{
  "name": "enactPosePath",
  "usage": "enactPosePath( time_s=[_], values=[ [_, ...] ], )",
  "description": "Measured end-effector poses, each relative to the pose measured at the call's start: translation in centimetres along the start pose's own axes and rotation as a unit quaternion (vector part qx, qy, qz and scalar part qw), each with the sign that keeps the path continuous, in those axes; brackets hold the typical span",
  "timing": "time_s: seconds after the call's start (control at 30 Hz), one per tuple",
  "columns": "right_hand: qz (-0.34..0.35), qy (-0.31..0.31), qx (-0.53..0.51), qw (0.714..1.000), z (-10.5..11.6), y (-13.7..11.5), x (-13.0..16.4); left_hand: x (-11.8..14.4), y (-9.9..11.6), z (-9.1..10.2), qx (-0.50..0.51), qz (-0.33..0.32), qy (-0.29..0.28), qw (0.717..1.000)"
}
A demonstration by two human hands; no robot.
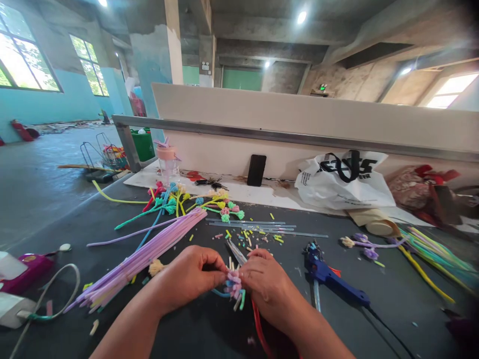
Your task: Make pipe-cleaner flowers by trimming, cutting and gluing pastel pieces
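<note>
Left hand (187, 274) and right hand (267, 284) nearly meet, fingers (215, 257) bent, both forearms (130, 319) angled inward

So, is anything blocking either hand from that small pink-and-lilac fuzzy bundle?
Nothing visible does: the left hand and right hand both reach the pink-and-lilac fuzzy bundle. The red-handled metal scissors are close by, blades just beyond the bundle.

A workshop, shown by bare concrete beams (280, 31), a glue gun (339, 282) and a scrap-strewn worktable (194, 329).
</note>
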State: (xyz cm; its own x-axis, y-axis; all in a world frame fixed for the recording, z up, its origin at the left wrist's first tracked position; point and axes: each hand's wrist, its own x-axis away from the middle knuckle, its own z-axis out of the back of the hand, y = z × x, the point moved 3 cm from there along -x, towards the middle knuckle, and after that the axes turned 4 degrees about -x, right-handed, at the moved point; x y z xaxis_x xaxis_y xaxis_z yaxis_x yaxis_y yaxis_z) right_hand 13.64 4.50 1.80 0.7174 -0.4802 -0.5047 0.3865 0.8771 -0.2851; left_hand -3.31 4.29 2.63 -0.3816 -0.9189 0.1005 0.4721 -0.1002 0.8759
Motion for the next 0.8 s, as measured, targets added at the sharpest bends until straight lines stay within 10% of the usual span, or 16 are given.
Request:
enactPosePath(
  time_s=[0.8],
  values=[
    [-0.025, -0.031, -0.039, 0.998, 0.23, -0.6, -0.22, 0.11, 0.19, -0.43, -0.042, 0.016, 0.029, 0.999]
  ],
)
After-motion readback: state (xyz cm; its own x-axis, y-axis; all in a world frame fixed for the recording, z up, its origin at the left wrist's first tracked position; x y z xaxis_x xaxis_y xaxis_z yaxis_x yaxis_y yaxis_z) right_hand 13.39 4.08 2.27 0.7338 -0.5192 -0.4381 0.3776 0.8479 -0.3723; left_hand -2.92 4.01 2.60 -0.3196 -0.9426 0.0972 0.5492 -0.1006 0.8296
